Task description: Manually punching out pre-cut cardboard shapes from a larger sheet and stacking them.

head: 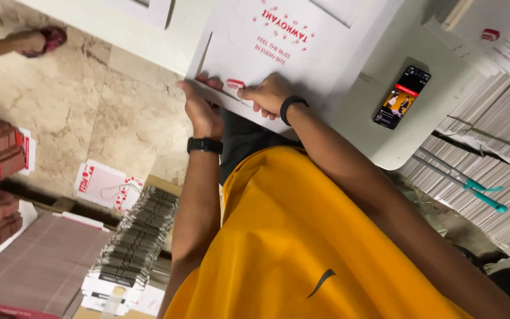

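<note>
A pale table top [385, 88] is lying over a beige marbled stone floor [90, 112]. A flat white carton sheet with red print [267, 35] is resting at the table's near edge. The left hand [203, 109] is gripping that edge, fingers curled over the card. The right hand [268, 94] is pressing down on the same sheet, fingers bent and together. A dark phone with a lit screen [402, 96] is lying further along the table, well apart. Stacks of flattened, ribbed card [134, 242] are standing on the floor, and more stacked card [491, 153] is sitting beside the table
</note>
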